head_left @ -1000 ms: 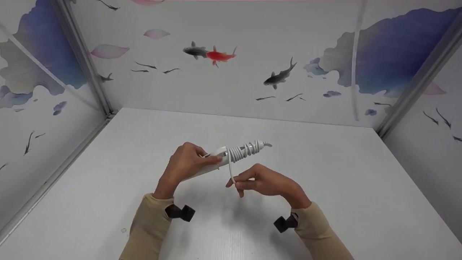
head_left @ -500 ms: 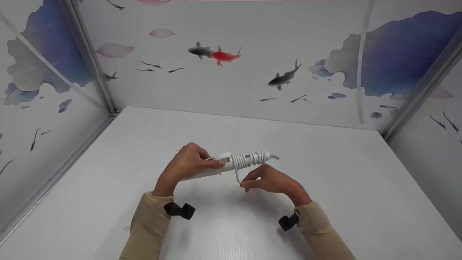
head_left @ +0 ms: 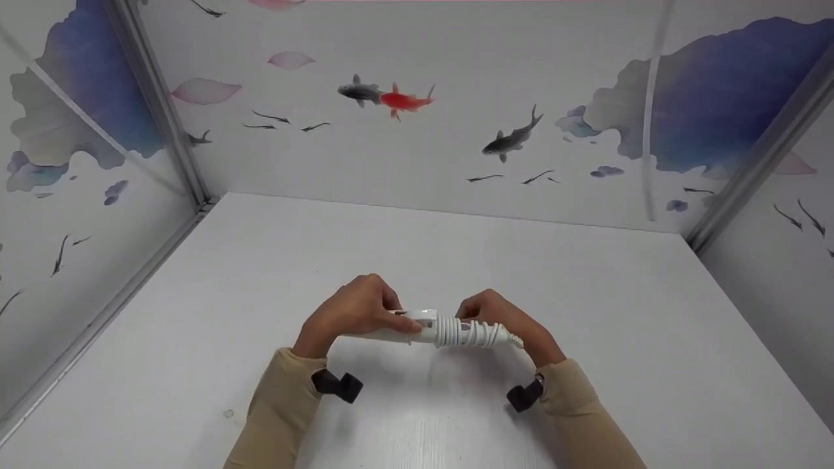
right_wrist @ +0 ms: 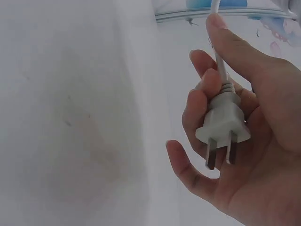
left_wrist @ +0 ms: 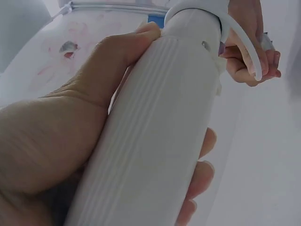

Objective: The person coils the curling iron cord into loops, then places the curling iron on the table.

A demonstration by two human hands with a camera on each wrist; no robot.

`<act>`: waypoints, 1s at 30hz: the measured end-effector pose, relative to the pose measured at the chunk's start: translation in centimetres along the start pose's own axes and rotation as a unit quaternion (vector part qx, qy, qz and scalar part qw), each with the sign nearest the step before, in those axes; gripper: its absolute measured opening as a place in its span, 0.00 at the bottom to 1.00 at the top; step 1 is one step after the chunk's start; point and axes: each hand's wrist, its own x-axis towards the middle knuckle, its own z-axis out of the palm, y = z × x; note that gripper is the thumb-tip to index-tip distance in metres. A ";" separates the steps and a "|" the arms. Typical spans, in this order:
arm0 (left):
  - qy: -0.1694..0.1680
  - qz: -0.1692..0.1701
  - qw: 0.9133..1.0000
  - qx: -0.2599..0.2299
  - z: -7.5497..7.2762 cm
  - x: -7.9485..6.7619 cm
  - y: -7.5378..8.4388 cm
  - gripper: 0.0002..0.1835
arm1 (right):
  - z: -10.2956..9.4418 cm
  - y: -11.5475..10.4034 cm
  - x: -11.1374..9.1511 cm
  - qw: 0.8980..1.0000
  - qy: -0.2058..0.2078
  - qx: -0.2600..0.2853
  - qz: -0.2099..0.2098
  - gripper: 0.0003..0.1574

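Observation:
My left hand (head_left: pixel 358 311) grips a white hair-styling iron (left_wrist: pixel 155 122), its ribbed body lying along the palm with the thumb along one side and fingertips curled round the other. White power cord (head_left: pixel 448 332) is wound in several turns round the iron's right part, tight on the left and looser toward the cord end. Behind the wound part, my right hand (head_left: pixel 505 314) is partly hidden in the head view. In the right wrist view it pinches the cord between thumb and fingers, and the two-pin plug (right_wrist: pixel 223 120) sits among its curled fingers, prongs pointing down.
A white table (head_left: pixel 573 293) lies under both hands, with walls behind and at the sides. The back wall (head_left: pixel 423 169) has printed fish and petals. Black wrist cameras sit on the beige sleeves (head_left: pixel 277 391).
The right hand has moved up and behind the iron, carrying the cord round it. The iron has come lower and right, its cord end tipping downward. The left hand keeps its grip.

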 end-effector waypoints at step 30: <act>0.070 -0.070 0.993 0.056 2.9 1.6 0.1 0.23 | 1.0 -6.7 -1.5 0.981 0.178 -0.063 0.042 0.09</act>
